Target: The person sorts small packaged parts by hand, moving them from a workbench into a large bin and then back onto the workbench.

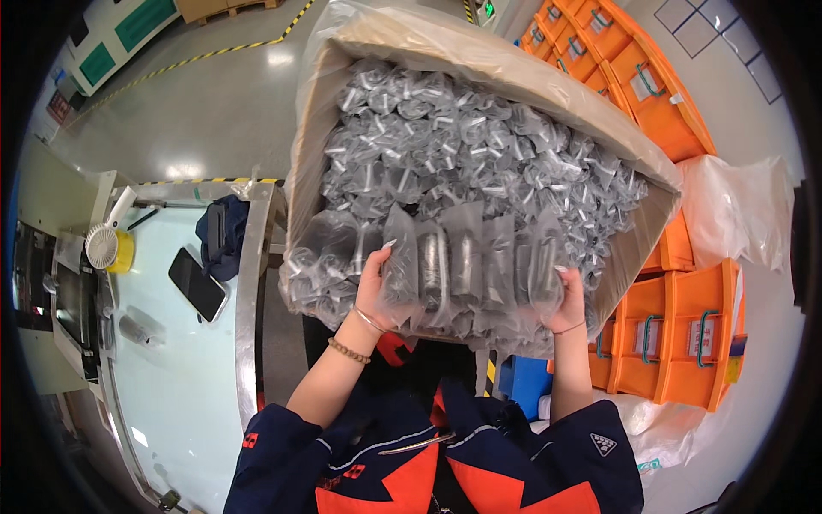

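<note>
Between my two hands is a row of several dark metallic cylindrical parts in clear plastic bags [465,261], pressed side by side. My left hand [373,287] grips the left end, thumb up along the outermost bag. At the right end my right hand [568,301] closes on the last bag. The row is over the near side of a large cardboard box [309,146] lined with clear film. Inside the box, rows of similar bagged parts [462,128] are packed tightly. The undersides of the held bags and some of my fingers are hidden.
At the left stands a light-topped workbench [188,385] with a phone [198,284], a dark cap [223,236], a small white fan [104,244] and a small clear bag [139,330]. Orange bins [659,334] with green handles are stacked at the right, near clear plastic wrapping [736,206].
</note>
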Action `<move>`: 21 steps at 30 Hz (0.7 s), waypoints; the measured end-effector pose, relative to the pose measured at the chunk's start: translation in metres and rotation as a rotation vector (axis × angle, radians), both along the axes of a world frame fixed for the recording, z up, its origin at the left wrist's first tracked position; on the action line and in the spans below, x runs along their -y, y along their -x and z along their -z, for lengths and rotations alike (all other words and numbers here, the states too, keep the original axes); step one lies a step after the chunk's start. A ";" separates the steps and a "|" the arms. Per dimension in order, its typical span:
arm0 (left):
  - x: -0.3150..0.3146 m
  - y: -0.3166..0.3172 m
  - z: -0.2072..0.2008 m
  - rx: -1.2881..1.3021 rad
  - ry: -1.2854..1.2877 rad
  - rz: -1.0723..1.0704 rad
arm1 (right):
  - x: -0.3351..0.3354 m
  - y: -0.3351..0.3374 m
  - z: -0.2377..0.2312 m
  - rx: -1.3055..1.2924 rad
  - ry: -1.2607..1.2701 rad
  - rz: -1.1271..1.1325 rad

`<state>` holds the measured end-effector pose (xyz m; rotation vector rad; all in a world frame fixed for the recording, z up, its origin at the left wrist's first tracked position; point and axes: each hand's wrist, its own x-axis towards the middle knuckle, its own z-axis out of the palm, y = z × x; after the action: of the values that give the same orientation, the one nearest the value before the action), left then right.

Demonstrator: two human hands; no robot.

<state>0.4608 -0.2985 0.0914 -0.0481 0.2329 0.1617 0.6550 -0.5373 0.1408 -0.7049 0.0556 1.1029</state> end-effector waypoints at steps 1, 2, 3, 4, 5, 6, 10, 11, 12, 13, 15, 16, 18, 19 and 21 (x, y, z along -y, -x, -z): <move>0.002 -0.009 -0.004 -0.143 0.001 -0.009 | 0.000 -0.009 0.008 -0.011 -0.004 0.012; 0.000 -0.010 0.013 -0.085 0.053 -0.023 | -0.002 -0.018 0.014 -0.003 0.017 -0.095; 0.000 -0.011 0.011 -0.100 0.045 -0.009 | -0.005 -0.023 0.020 0.004 0.035 -0.200; 0.000 -0.011 0.004 -0.172 0.006 -0.041 | -0.011 -0.023 0.018 -0.001 0.094 -0.251; 0.000 -0.009 0.001 -0.244 -0.034 -0.071 | -0.015 -0.024 0.020 -0.018 0.084 -0.234; 0.000 -0.009 0.001 -0.217 -0.170 -0.089 | -0.019 -0.028 0.022 -0.029 0.110 -0.252; 0.001 0.005 -0.025 -0.350 -0.084 0.002 | -0.017 -0.038 0.029 -0.029 0.184 -0.304; 0.001 0.008 -0.033 -0.358 -0.089 0.028 | -0.015 -0.041 0.023 -0.001 0.205 -0.358; 0.000 0.016 -0.040 -0.352 -0.089 0.055 | -0.016 -0.040 0.013 0.019 0.278 -0.380; -0.002 0.024 -0.045 -0.343 -0.085 0.085 | -0.012 -0.041 0.010 0.006 0.276 -0.361; -0.004 0.050 -0.054 -0.417 -0.179 0.087 | -0.004 -0.042 0.005 0.234 0.561 -0.308; -0.006 0.064 -0.055 -0.480 -0.271 0.062 | -0.002 -0.043 -0.001 0.226 0.562 -0.294; -0.015 0.086 -0.031 -0.656 -0.817 -0.008 | -0.003 -0.045 -0.015 0.844 0.779 -0.518; -0.014 0.070 -0.046 -0.801 -1.355 -0.086 | -0.001 -0.047 -0.016 1.152 0.891 -0.629; 0.003 0.037 -0.076 -0.646 -2.057 -0.108 | -0.013 -0.037 -0.016 1.415 1.112 -0.890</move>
<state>0.4241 -0.3018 0.1671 2.0654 0.6104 0.4577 0.6920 -0.5241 0.1568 -2.5506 -1.0095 1.0816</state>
